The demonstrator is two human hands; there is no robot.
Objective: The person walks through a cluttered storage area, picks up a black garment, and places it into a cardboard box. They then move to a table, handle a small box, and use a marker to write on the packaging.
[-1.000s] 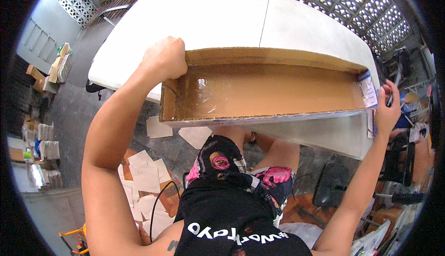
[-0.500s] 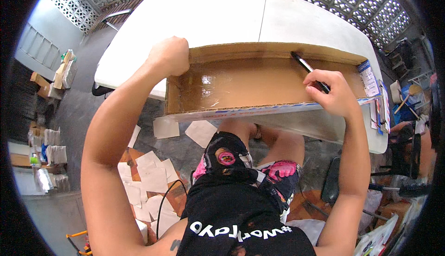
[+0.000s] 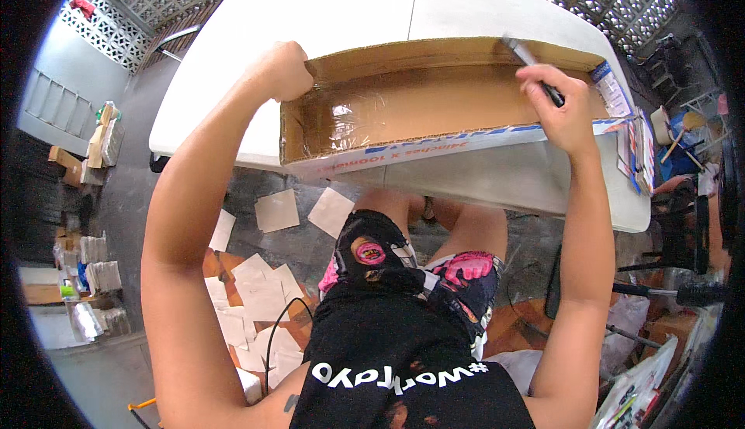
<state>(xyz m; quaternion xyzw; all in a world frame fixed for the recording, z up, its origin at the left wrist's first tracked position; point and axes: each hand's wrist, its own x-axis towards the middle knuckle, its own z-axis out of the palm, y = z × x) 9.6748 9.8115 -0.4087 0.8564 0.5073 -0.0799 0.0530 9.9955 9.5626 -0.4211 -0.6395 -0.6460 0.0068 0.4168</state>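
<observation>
A long, shallow cardboard box (image 3: 434, 91) lies open side up near the front of the white table (image 3: 326, 10), brown inside with a white, blue and red printed outer side. Clear tape shines across the left part of its inside. My left hand (image 3: 285, 72) is closed on the box's far left corner, fingertips hidden. In my right hand (image 3: 565, 114), held over the right half of the box, is a slim black marker (image 3: 529, 60). Its far end points up and left toward the box's far wall and is blurred by motion.
A clipboard (image 3: 638, 153) with papers stands at the table's right edge. Beige paper sheets (image 3: 260, 293) are scattered on the floor at lower left. Stacked bundles (image 3: 109, 138) line the far left, and a black chair (image 3: 683, 227) is at right.
My right hand and the marker have risen away from the box's inside and shifted slightly right. Table and box sit higher in view, and the box's near outer side shows more.
</observation>
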